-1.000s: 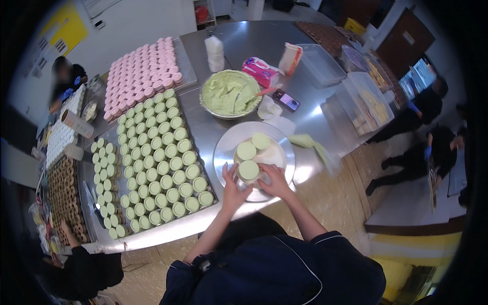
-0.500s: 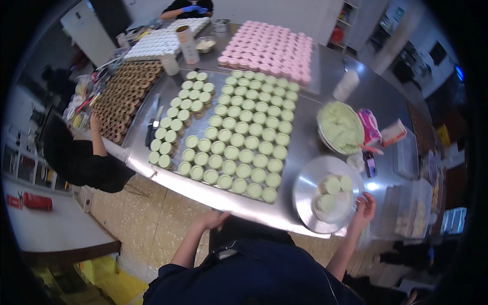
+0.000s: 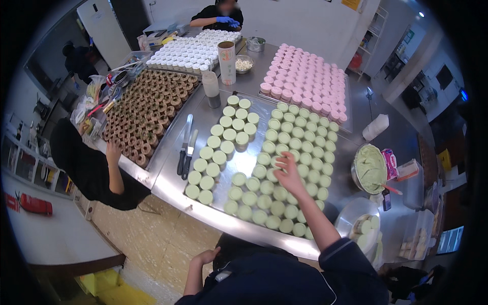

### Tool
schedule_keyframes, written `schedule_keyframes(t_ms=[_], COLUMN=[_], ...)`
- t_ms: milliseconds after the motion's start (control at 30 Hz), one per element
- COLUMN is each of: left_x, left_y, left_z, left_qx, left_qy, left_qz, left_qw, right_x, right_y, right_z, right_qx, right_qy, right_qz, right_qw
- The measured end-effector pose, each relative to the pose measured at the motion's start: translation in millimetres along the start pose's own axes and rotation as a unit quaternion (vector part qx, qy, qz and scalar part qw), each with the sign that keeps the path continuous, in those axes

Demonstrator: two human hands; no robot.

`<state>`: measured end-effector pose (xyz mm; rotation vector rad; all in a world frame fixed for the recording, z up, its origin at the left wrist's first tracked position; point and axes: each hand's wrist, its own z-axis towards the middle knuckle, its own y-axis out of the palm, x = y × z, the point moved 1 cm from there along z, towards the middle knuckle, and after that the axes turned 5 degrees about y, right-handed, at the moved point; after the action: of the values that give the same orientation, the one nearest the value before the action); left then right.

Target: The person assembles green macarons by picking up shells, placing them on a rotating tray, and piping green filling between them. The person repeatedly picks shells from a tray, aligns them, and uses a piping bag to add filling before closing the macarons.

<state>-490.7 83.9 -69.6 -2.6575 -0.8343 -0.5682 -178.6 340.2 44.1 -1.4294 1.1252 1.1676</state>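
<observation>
Rows of small round cakes with pale green tops point(image 3: 320, 175) stand on a metal tray point(image 3: 250, 162), split by a bare strip. Over the larger block reaches my right hand point(image 3: 288, 170), open, its fingers bent and apart with nothing seen in them. I cannot tell whether its fingertips touch a cake. My left hand point(image 3: 206, 256) hangs low by my body, off the table's front edge, with most of its fingers hidden. At the right, a round metal turntable point(image 3: 345, 217) carries a few more green-topped cakes point(image 3: 363, 225), partly behind my right arm.
Two knives point(image 3: 188, 147) lie left of the green cakes. Brown cakes point(image 3: 147, 109), white-topped ones point(image 3: 180, 55) and pink ones point(image 3: 305, 76) fill other trays. A bowl of green cream point(image 3: 371, 170) stands at the right. Co-workers stand at the left point(image 3: 86, 157) and far side point(image 3: 218, 18).
My right hand has moved left from beside the turntable to above the green cakes. My left hand has drawn back from the table edge. The view has turned left.
</observation>
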Motion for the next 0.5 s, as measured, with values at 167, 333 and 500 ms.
schedule_keyframes(t_ms=[167, 333, 500], left_x=[-66, -112, -143], left_y=[-41, -51, -52], left_z=[5, -7, -13], left_qx=[0.03, 0.029, 0.001], left_qy=[0.03, -0.076, 0.002], left_qz=[-0.096, -0.114, -0.037], left_qw=[0.994, 0.99, 0.999], right_x=[85, 126, 126], right_y=[96, 136, 148], right_z=[119, 179, 190], right_qx=[0.1, 0.253, 0.319], right_qy=[0.059, -0.028, 0.037], right_qz=[-0.135, -0.229, -0.184], right_qw=[0.984, 0.939, 0.929])
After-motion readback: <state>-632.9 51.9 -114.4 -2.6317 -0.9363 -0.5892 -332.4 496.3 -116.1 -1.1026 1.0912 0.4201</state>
